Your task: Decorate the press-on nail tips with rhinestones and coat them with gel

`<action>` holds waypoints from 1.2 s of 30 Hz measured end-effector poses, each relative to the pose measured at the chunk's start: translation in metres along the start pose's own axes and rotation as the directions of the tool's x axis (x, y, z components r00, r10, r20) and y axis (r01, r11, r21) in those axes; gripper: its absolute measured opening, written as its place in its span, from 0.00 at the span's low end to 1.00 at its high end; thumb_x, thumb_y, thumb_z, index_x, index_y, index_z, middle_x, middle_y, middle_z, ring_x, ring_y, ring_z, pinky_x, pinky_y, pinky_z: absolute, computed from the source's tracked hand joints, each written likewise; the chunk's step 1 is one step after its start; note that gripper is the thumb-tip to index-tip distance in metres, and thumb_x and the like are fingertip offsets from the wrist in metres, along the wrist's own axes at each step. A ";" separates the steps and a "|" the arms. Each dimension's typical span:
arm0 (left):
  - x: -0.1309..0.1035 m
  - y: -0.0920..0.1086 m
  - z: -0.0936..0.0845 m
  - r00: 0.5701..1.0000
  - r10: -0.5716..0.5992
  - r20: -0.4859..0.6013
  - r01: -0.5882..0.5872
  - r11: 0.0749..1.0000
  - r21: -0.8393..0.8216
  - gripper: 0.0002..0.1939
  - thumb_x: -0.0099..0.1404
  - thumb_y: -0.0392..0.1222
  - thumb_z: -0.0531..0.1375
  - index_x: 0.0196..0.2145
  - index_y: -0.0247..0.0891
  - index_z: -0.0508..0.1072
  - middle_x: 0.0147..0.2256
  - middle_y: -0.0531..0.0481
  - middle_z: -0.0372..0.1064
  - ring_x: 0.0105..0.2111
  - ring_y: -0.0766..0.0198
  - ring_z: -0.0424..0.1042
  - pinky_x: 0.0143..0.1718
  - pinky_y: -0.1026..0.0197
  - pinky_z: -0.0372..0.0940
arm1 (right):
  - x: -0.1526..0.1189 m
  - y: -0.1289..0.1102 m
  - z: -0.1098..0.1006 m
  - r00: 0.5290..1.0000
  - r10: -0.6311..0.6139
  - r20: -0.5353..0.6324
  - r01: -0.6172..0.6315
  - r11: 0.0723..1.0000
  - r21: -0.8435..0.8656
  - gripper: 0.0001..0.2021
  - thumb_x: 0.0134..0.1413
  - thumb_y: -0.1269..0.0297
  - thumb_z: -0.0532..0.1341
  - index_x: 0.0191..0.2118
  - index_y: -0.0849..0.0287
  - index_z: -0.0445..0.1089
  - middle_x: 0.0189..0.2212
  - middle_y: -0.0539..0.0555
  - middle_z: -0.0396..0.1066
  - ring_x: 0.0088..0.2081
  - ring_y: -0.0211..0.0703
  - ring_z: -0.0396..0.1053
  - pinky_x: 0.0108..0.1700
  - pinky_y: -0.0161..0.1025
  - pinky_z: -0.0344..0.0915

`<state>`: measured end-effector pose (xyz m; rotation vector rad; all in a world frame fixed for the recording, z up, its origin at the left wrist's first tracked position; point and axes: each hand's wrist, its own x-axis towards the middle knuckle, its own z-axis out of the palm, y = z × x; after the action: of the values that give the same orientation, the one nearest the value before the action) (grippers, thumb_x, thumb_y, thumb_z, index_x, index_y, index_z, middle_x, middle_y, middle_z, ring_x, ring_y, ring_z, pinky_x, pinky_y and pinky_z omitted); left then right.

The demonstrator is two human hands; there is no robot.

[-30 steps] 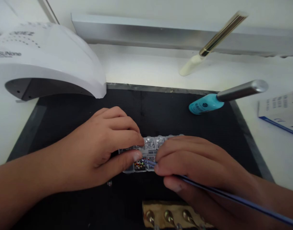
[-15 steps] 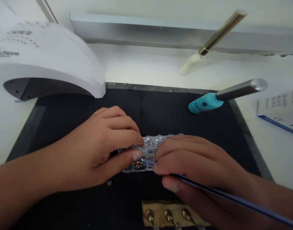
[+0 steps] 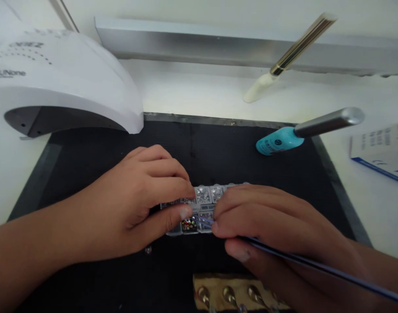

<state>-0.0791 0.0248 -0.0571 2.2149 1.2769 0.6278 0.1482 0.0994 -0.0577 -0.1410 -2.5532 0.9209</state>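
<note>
A clear compartment box of rhinestones (image 3: pixel 203 194) lies on the black mat, several of its small sections filled with silver or multicoloured stones. My left hand (image 3: pixel 150 195) is closed over the box's left end, thumb at the near row and fingers along the far row. In my right hand (image 3: pixel 267 221) is a pair of thin purple-blue tweezers (image 3: pixel 303 259), pinched between thumb and fingers. Their two tips reach into the near row, close to the dark section of coloured stones (image 3: pixel 189 223). My right fingers hide the box's right end.
A white nail lamp (image 3: pixel 88 74) stands at the left. A turquoise bottle (image 3: pixel 279 141) and a cream bottle with gold cap (image 3: pixel 260 87) stand beyond my right hand. A gold strip with several knobs (image 3: pixel 230 293) lies nearest. One loose stone (image 3: pixel 148 250) sits on the mat (image 3: pixel 218 150).
My right hand and the tweezers have shifted slightly to the right, and the tips have moved a little. My left hand and the box stay in place.
</note>
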 end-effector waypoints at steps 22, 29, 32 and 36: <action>0.001 0.001 0.000 1.000 -0.009 0.008 0.009 1.000 0.006 0.09 0.71 0.41 0.55 0.42 0.43 0.75 0.43 0.52 0.73 0.44 0.60 0.67 0.47 0.55 0.58 | -0.001 0.000 0.001 1.000 -0.003 0.001 0.003 1.000 0.000 0.06 0.67 0.69 0.51 0.39 0.58 0.64 0.31 0.52 0.72 0.34 0.38 0.73 0.38 0.36 0.69; 0.000 0.000 -0.001 1.000 -0.007 0.004 0.007 1.000 0.002 0.09 0.71 0.40 0.55 0.43 0.43 0.75 0.43 0.52 0.73 0.44 0.61 0.67 0.47 0.55 0.58 | -0.001 -0.003 0.000 1.000 0.012 0.018 -0.012 1.000 -0.002 0.05 0.67 0.70 0.52 0.39 0.59 0.64 0.31 0.52 0.73 0.35 0.37 0.72 0.39 0.36 0.69; 0.000 0.000 -0.001 1.000 -0.006 0.009 0.006 1.000 0.007 0.09 0.72 0.41 0.55 0.43 0.43 0.75 0.43 0.53 0.73 0.44 0.61 0.66 0.47 0.56 0.58 | -0.001 -0.003 -0.001 1.000 0.016 0.027 -0.016 1.000 -0.006 0.06 0.68 0.69 0.51 0.39 0.59 0.64 0.31 0.51 0.73 0.35 0.36 0.73 0.40 0.35 0.69; 0.000 -0.001 0.000 1.000 -0.003 0.007 0.003 1.000 0.016 0.08 0.72 0.41 0.55 0.43 0.44 0.75 0.43 0.54 0.73 0.44 0.62 0.66 0.47 0.56 0.58 | 0.001 -0.002 -0.001 0.998 0.057 0.036 -0.056 0.998 -0.035 0.09 0.69 0.66 0.50 0.37 0.58 0.64 0.30 0.49 0.73 0.34 0.35 0.73 0.40 0.34 0.70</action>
<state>-0.0796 0.0253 -0.0573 2.2261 1.2859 0.6104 0.1475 0.0990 -0.0551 -0.2090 -2.6121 0.9100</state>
